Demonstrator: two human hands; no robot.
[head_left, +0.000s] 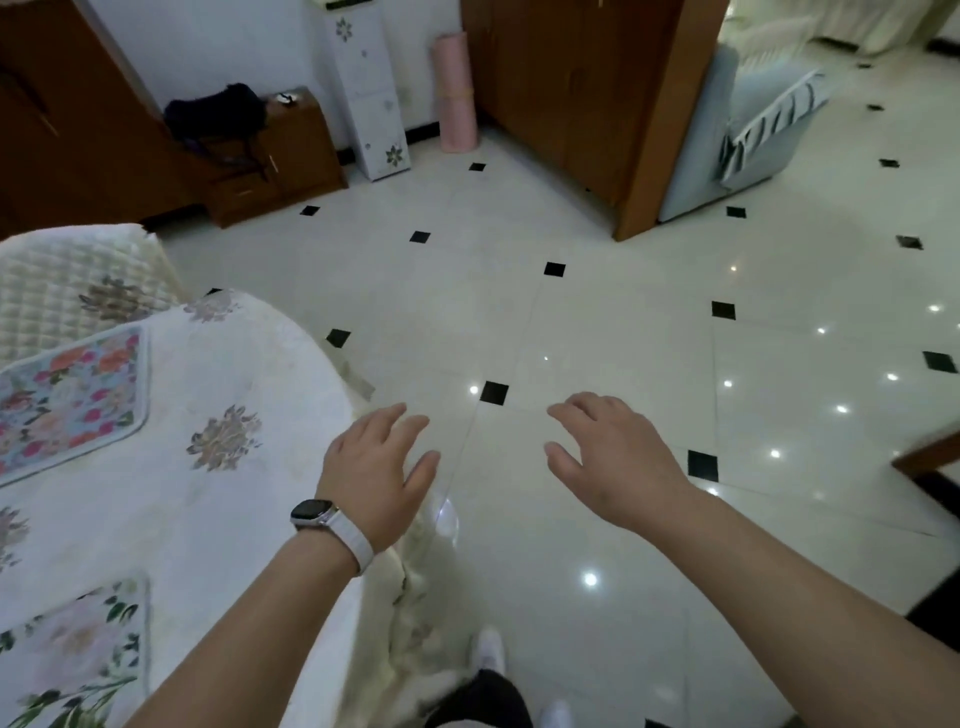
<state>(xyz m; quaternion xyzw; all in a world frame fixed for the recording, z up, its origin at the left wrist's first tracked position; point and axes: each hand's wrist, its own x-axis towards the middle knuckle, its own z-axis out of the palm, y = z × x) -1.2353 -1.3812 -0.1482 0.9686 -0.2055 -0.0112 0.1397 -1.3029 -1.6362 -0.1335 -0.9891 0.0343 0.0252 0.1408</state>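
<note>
Left hand (376, 462) and right hand (613, 457) empty, beside the table (208, 374)
The left hand, a watch (314, 512) on its wrist, hovers at the table's right edge; the right hand is apart from it, over the floor (623, 322). Fingers of both are relaxed.

left hand (376, 467): palm down, fingers relaxed, slightly spread, empty | right hand (618, 462): palm down, fingers loosely bent, thumb out, empty | left forearm (249, 603), right forearm (810, 587): bare, stretched forward | hands level, apart, not touching
</note>
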